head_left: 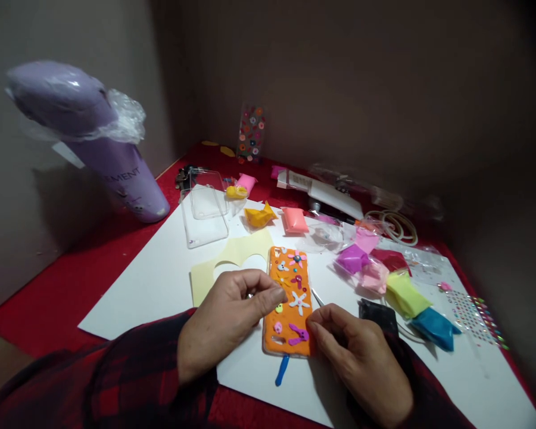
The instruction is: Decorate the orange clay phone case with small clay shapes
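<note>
An orange clay-covered phone case (290,325), decorated with small clay flowers and rabbit-like shapes, lies on white paper (138,298) between my hands. My left hand (230,316) is over its left edge, thumb and index finger pinched together; anything between them is too small to make out. Close by the lower right edge, my right hand (361,360) has its thumb and fingertips closed, their contents hidden. A thin metal rod (317,297) shows just above the right fingers; I cannot tell whether they touch it. A blue tool handle (281,370) sticks out beneath the case.
Clear phone cases (205,235) and cut yellow paper (201,286) lie left. Several clay packets, including a yellow one (259,215) and a blue one (435,329), spread behind and right. Gem stickers (467,316) lie far right. A tall purple bottle (125,173) stands left.
</note>
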The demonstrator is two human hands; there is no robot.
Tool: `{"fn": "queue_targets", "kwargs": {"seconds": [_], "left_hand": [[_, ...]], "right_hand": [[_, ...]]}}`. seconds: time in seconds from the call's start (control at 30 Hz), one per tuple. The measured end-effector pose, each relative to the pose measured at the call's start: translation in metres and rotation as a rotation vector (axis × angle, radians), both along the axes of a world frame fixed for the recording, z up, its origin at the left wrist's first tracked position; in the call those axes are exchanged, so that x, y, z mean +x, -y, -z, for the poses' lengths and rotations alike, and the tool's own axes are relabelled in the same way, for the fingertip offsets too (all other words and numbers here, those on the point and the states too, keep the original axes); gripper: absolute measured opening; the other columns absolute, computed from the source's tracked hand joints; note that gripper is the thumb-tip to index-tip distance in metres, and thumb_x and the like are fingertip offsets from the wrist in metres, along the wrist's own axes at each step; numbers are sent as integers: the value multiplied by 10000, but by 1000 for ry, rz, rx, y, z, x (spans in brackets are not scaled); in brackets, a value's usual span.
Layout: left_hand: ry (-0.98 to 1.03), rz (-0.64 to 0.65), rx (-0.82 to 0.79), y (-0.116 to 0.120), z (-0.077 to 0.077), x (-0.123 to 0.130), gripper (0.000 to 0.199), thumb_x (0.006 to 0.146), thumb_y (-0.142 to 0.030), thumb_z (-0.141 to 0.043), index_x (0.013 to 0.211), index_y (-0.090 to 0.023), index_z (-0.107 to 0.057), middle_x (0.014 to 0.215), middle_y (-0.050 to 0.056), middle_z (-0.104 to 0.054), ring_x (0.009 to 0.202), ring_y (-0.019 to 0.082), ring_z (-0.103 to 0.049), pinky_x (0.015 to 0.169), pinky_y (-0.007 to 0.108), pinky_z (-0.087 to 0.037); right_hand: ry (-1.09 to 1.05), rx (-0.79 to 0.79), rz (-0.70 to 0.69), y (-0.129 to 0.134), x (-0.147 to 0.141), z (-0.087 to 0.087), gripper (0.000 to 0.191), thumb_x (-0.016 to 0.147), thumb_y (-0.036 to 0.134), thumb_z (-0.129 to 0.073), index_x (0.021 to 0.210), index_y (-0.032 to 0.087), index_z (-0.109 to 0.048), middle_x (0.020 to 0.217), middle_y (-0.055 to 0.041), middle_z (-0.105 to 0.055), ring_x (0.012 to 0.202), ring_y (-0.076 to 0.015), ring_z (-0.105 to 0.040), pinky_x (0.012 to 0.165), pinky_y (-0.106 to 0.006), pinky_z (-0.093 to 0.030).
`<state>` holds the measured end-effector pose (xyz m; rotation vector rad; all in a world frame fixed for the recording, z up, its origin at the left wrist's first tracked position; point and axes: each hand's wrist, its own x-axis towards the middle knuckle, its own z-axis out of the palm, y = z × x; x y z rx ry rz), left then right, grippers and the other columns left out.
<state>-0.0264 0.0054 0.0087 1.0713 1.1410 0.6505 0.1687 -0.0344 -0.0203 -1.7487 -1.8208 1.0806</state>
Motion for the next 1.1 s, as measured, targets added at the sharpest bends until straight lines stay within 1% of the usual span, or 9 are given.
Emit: {"fn": "queue_targets", "kwargs": {"seconds": [0.1,0.2,0.4,0.57,0.77,0.87,1.03,1.1], "left_hand": [[-3,-2,-6,0,-1,0,252,767,-375,-597,688,-135,-585,592,-50,-481,466,39,-286,460,175,-251],[1,-6,-7,1,0,0,248,760,-376,-603,690,-139,-594,602,-49,-499,471,41,-302,480,176,-273],[4,-15,-6,1,4,0,256,743,-388,-615,692,-138,-606,590,-41,-501,467,45,-285,445,174,-232],[3,-6,-17,1,4,1,251,757,-374,-595,704,-129,-614,599,-35,-495,477,45,-286,448,171,-237],[-1,2,-16,1,3,2,253,762,-381,-593,713,-134,-615,588,-39,-488,476,45,-281,438,169,-224],[-10,11,-26,1,3,2,242,763,-370,-592,721,-132,-616,581,-40,-483,474,47,-282,439,173,-226],[-12,23,-23,1,4,2,243,773,-374,-587,724,-137,-611,585,-51,-475,482,41,-291,450,167,-235],[-5,27,-22,1,4,2,243,776,-373,-590,723,-137,-608,586,-53,-473,483,37,-290,447,163,-230]], "right_hand": [[-15,-22,0,0,1,1,226,848,320,-440,713,179,-555,637,14,-593,575,-116,-514,508,-206,-390],[-3,-17,-17,1,1,3,234,851,322,-437,707,180,-554,623,14,-587,562,-117,-507,500,-211,-387],[22,-4,-2,2,0,5,274,861,372,-418,698,193,-546,616,17,-588,567,-124,-514,525,-229,-381],[39,-5,17,3,0,8,281,863,400,-427,698,201,-537,606,24,-584,552,-120,-508,514,-228,-364],[83,20,24,3,-1,7,270,857,394,-443,677,203,-506,542,35,-533,488,-108,-450,464,-224,-317],[77,27,26,2,-1,7,256,854,379,-448,677,202,-501,546,35,-532,490,-107,-452,463,-217,-319],[53,73,35,2,-1,8,201,833,339,-483,687,201,-480,481,62,-463,440,-89,-401,419,-196,-283],[54,75,39,2,0,7,188,835,332,-476,701,200,-484,472,65,-465,427,-87,-398,413,-193,-281]]}}
